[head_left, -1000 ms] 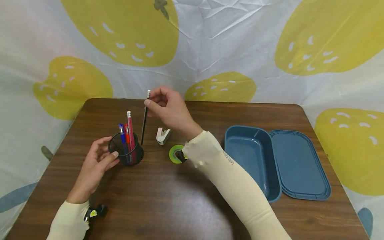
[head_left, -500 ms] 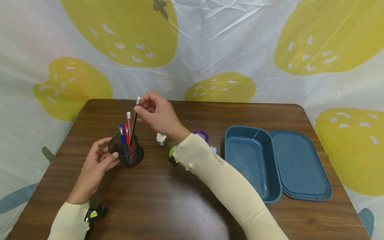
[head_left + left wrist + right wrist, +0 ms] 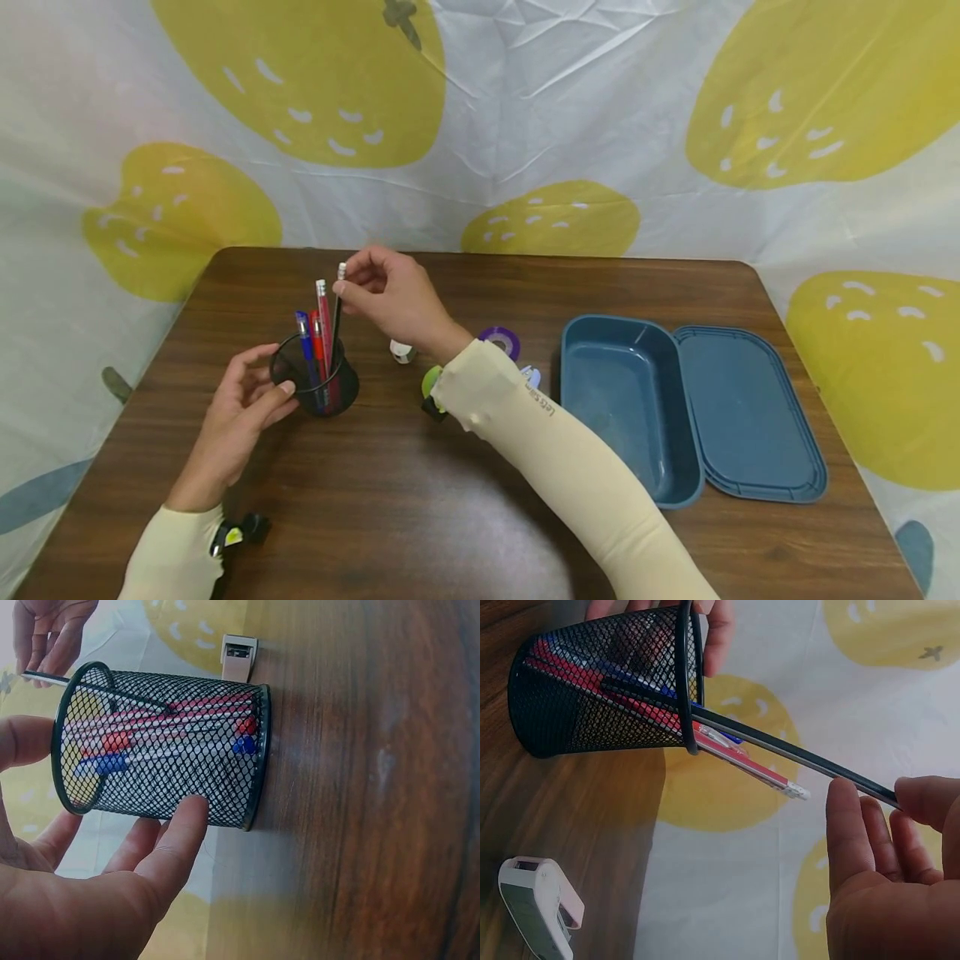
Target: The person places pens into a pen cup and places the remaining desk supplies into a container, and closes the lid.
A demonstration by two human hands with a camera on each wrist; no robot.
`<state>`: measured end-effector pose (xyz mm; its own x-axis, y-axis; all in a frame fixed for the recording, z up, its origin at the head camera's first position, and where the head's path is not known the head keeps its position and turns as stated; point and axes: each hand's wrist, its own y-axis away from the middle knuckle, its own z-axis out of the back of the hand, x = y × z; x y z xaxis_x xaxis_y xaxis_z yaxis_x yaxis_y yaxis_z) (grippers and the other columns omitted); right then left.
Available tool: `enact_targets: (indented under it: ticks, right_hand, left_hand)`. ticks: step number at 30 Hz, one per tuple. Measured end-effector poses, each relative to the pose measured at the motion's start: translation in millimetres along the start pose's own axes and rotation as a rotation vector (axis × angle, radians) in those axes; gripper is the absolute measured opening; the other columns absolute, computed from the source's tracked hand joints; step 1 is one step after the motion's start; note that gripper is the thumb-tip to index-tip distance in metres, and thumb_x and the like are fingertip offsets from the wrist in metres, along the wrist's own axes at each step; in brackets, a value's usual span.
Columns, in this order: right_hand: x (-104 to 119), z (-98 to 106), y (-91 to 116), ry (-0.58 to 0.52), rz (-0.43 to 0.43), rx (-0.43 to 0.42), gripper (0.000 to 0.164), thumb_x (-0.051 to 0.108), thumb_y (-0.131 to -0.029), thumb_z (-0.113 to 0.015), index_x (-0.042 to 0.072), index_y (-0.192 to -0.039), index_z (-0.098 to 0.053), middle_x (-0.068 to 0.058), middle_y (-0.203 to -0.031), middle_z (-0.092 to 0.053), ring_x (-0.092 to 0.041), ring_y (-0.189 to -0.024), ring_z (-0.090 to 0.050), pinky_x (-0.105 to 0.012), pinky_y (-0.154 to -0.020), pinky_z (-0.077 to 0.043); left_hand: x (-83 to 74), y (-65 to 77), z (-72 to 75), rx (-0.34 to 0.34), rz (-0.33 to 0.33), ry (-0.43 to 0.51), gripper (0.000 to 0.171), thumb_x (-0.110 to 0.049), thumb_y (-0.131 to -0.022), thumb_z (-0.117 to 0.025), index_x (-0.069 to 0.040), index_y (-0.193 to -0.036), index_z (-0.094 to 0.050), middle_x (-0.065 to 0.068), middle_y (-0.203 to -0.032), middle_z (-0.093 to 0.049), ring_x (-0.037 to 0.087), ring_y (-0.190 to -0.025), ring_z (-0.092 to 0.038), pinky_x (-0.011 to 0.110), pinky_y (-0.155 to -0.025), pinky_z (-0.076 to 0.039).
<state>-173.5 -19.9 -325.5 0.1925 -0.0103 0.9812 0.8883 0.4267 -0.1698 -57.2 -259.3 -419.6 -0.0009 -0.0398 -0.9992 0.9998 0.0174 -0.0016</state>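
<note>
A black mesh pen holder [image 3: 343, 398] stands at the left of the table, its rim and side gripped between the thumb and fingers of my left hand [image 3: 243, 408]. Inside it lean a blue pen [image 3: 304, 333], a red pen [image 3: 317, 340] and a red pencil [image 3: 326, 310] with a white eraser end. My right hand [image 3: 397, 296], above the rim, pinches a black pencil [image 3: 780, 745] near its white-tipped top. Through the mesh in the left wrist view, the pencil's lower end shows partway down inside the holder.
Right of the holder sits a small white stapler [image 3: 402, 352]. The right forearm partly covers a green tape roll [image 3: 431, 381], a purple tape roll [image 3: 501, 340] and a light-blue item [image 3: 531, 377]. An open blue box [image 3: 626, 367] stands at the right, beside its lid [image 3: 750, 408].
My right hand has moved left, then down, carrying the black pencil from beside the pen holder to inside its rim. The left hand stays on the holder.
</note>
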Motion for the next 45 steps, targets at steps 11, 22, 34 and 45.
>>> enact_targets:
  ticks: [11,22,34,45]
  right_hand:
    - [2,6,2,0.017,0.022,-0.014,0.017,0.007,-0.097,-0.076,-0.001,-0.111,-0.069,-0.009,-0.097,-0.074,-0.015,-0.077,-0.074,-0.035,-0.077,-0.067]
    - [11,25,5,0.243,0.049,-0.010,0.016,0.016,-0.096,-0.078,0.009,-0.109,-0.072,-0.004,-0.105,-0.076,-0.012,-0.088,-0.072,-0.022,-0.083,-0.059]
    - [26,69,29,0.411,0.059,0.098,0.022,0.023,-0.100,-0.074,0.011,-0.117,-0.069,0.000,-0.114,-0.073,-0.011,-0.102,-0.070,-0.031,-0.097,-0.057]
    - [40,104,61,0.525,0.022,0.123,0.029,0.027,-0.100,-0.074,0.013,-0.123,-0.066,-0.001,-0.121,-0.071,-0.013,-0.114,-0.066,-0.037,-0.099,-0.057]
  left_hand:
    - [0.6,-2.0,0.0,0.006,-0.004,0.010,0.051,-0.007,-0.105,-0.064,-0.016,-0.151,-0.043,0.006,-0.120,-0.056,0.007,-0.107,-0.068,0.022,-0.087,-0.063]
    - [-4.3,-4.0,1.0,0.004,-0.009,-0.049,0.050,-0.008,-0.105,-0.065,-0.014,-0.150,-0.045,0.003,-0.120,-0.060,0.005,-0.108,-0.068,0.020,-0.086,-0.062]
    - [-23.0,0.9,-6.5,-0.213,-0.075,-0.574,0.052,-0.022,-0.100,-0.074,-0.010,-0.147,-0.057,0.012,-0.137,-0.060,0.000,-0.114,-0.051,0.004,-0.086,-0.047]
    - [-44.2,7.1,-26.4,-0.358,-0.331,-0.642,0.044,-0.008,-0.088,-0.081,-0.003,-0.130,-0.069,0.016,-0.123,-0.062,0.013,-0.109,-0.054,0.006,-0.092,-0.039]
